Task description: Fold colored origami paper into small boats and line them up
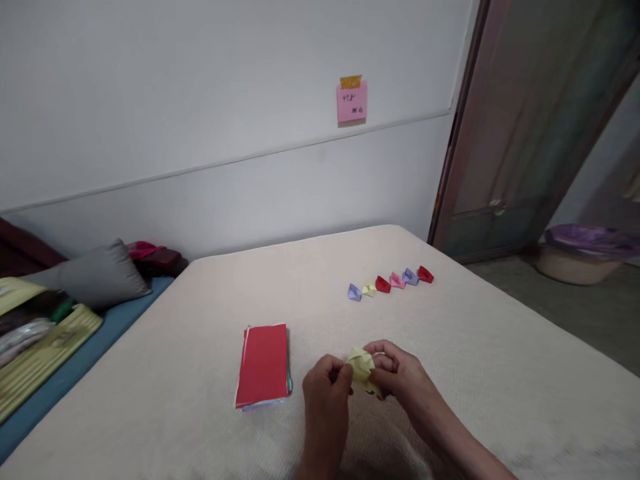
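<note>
A piece of folded yellow paper [361, 363] is held between my two hands above the cream table cover. My left hand [327, 387] pinches its left edge between thumb and fingers. On the other side, the thumb and fingers of my right hand [395, 370] close round the paper, hiding part of it. To the left lies a stack of coloured paper [263, 365] with a red sheet on top. Farther back, several small folded paper boats stand in a slanting row, among them a red boat [383, 285], a pink boat [397, 280] and a pale yellow boat [369, 289].
The cream-covered table [200, 373] meets a white wall carrying a taped pink note [352, 102]. At left, a grey cushion [107, 275] and a yellow box [55, 347] rest on a blue surface. A lined bin [580, 260] stands on the floor at right.
</note>
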Motion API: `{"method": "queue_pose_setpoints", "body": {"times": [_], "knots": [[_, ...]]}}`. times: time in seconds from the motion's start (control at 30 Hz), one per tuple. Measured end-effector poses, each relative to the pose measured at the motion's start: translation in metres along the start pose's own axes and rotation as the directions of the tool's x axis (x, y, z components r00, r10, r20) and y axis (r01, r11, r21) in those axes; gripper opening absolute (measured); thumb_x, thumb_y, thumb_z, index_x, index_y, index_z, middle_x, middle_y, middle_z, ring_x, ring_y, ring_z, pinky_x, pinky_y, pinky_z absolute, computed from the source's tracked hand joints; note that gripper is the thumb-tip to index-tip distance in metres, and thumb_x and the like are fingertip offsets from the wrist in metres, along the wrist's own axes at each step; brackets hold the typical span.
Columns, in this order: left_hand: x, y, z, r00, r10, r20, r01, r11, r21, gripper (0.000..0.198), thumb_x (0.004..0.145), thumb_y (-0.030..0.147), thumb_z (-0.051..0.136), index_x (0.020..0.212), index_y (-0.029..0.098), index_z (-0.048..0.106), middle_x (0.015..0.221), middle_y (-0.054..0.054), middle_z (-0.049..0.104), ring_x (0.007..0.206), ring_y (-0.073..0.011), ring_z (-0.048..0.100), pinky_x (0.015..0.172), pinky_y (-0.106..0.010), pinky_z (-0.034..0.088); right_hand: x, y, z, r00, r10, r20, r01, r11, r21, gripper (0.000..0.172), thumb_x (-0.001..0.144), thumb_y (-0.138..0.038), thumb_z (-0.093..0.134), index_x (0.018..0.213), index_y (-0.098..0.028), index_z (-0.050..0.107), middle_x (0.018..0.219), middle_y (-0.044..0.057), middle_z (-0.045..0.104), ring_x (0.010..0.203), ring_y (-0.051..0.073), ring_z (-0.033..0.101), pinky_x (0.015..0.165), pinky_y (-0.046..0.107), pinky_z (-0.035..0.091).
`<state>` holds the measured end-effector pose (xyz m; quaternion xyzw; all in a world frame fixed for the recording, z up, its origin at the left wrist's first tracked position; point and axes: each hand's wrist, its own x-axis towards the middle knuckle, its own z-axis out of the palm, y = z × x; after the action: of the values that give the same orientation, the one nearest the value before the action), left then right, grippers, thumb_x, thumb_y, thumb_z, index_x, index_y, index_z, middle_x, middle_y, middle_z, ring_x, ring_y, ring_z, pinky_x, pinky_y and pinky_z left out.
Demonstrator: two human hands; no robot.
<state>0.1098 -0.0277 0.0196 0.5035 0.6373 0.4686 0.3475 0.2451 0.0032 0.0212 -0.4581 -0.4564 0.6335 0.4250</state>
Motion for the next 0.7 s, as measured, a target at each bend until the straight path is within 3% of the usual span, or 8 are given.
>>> {"method": "queue_pose_setpoints", "body": {"times": [0.1, 0.3, 0.53, 0.7], "knots": [[0.001, -0.001, 0.001, 0.999, -0.027, 0.026, 0.028, 0.999, -0.039, 0.021, 0.077, 0.027, 0.053, 0.059, 0.018, 0.055, 0.052, 0.001, 0.054, 0.054, -0.0140, 0.049, 0.052, -0.024, 0.034, 0.005, 0.003, -0.004, 0.999, 0.034, 0.026, -0.033, 0.999, -0.031, 0.027, 0.053, -0.018, 0.057, 0.079, -0.020, 0.052, 0.047, -0.007, 0.052, 0.043, 0.011, 0.046, 0.040, 0.022, 0.032], [0.003, 0.001, 0.002, 0.998, -0.034, 0.043, 0.037, 0.998, -0.052, 0.020, 0.077, 0.025, 0.052, 0.059, 0.018, 0.055, 0.052, 0.001, 0.054, 0.054, -0.0138, 0.049, 0.054, -0.024, 0.035, 0.003, 0.000, -0.009, 0.994, 0.030, 0.107, -0.028, 0.999, -0.016, 0.023, 0.059, -0.015, 0.053, 0.082, -0.018, 0.055, 0.052, -0.005, 0.057, 0.047, 0.011, 0.050, 0.044, 0.021, 0.036], [-0.001, 0.002, 0.004, 0.999, 0.031, -0.020, -0.032, 0.998, -0.051, 0.017, 0.079, 0.026, 0.053, 0.063, 0.018, 0.055, 0.058, 0.001, 0.054, 0.057, -0.0126, 0.046, 0.054, -0.023, 0.033, -0.001, -0.005, -0.009, 0.992, 0.021, 0.122, -0.017, 0.999, -0.030, 0.027, 0.058, -0.013, 0.052, 0.084, -0.018, 0.055, 0.057, -0.004, 0.061, 0.049, 0.012, 0.055, 0.044, 0.021, 0.034], [-0.002, 0.005, 0.008, 0.995, -0.041, 0.089, 0.063, 0.961, -0.270, 0.011, 0.076, 0.027, 0.056, 0.075, 0.016, 0.059, 0.057, 0.002, 0.054, 0.053, -0.0117, 0.049, 0.051, -0.022, 0.037, -0.001, -0.007, -0.007, 0.996, -0.006, 0.085, 0.009, 0.999, -0.034, 0.023, 0.058, -0.015, 0.054, 0.081, -0.018, 0.054, 0.057, -0.004, 0.061, 0.049, 0.012, 0.054, 0.043, 0.021, 0.035]]}}
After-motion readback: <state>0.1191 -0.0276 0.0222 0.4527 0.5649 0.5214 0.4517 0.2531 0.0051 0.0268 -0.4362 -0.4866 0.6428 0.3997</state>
